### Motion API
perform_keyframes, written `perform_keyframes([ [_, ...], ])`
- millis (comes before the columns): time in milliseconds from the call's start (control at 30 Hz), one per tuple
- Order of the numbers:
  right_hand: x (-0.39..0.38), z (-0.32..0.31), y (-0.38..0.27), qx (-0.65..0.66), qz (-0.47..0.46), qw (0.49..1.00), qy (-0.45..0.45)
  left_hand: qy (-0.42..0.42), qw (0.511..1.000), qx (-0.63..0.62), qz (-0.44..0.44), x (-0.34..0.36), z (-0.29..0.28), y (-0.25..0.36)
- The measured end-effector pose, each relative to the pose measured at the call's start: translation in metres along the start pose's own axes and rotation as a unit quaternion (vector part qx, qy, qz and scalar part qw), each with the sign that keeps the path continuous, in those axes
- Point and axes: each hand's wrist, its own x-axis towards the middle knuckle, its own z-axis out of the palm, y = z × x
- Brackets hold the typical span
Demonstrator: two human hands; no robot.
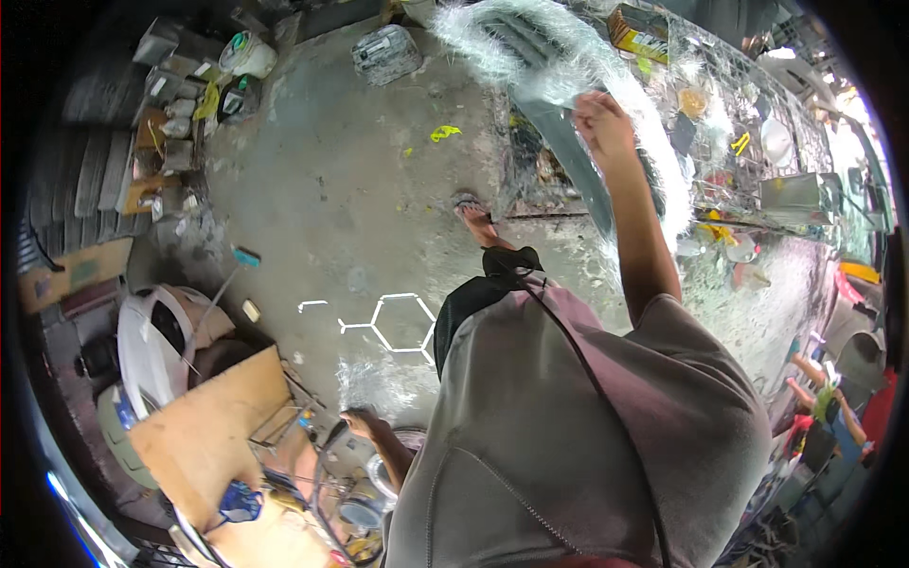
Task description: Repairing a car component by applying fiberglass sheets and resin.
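My right hand (604, 125), arm stretched forward, is closed at the inner edge of a long curved grey-green moulded part (561, 142). Frayed white fibre matting (653, 133) covers much of that part and sticks out past its edges. Whatever is between those fingers is too small to make out. Low at my left side, my left hand (360, 423) is closed near a dark, slender thing whose kind I cannot tell. Just beyond it, a thin tuft of loose white fibres (371, 381) spreads over the floor.
A wire-grid table (729, 104) bears a box (636, 33) and a metal can (798, 199). A wrapped block (386, 54) and yellow scraps (445, 133) lie on the floor (331, 180). Left stand a brown board (204, 431) and a white shell part (151, 350). Another person (838, 407) is far right.
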Motion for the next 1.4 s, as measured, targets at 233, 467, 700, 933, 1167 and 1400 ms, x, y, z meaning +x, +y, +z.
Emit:
perform_keyframes([
  [233,0.037,0.069,0.073,0.026,0.007,0.998,0.053,-0.064,0.912,0.380,0.140,-0.002,0.012,0.064],
  [467,0.037,0.074,0.111,-0.183,-0.057,0.968,0.159,-0.064,0.962,0.257,0.058,0.048,0.084,0.118],
  [700,0.028,0.087,0.103,-0.402,-0.112,0.857,0.303,-0.132,0.969,0.194,0.076,0.129,0.190,0.169],
  [933,-0.011,0.117,0.082,-0.537,-0.245,0.733,0.337,-0.261,0.957,0.027,0.124,0.185,0.290,0.223],
  [1167,0.037,0.123,0.101,-0.717,-0.305,0.605,0.163,-0.217,0.947,0.107,0.212,0.219,0.337,0.236],
  [1400,0.033,0.100,0.097,-0.643,-0.413,0.575,0.293,-0.245,0.927,0.159,0.236,0.267,0.363,0.222],
])
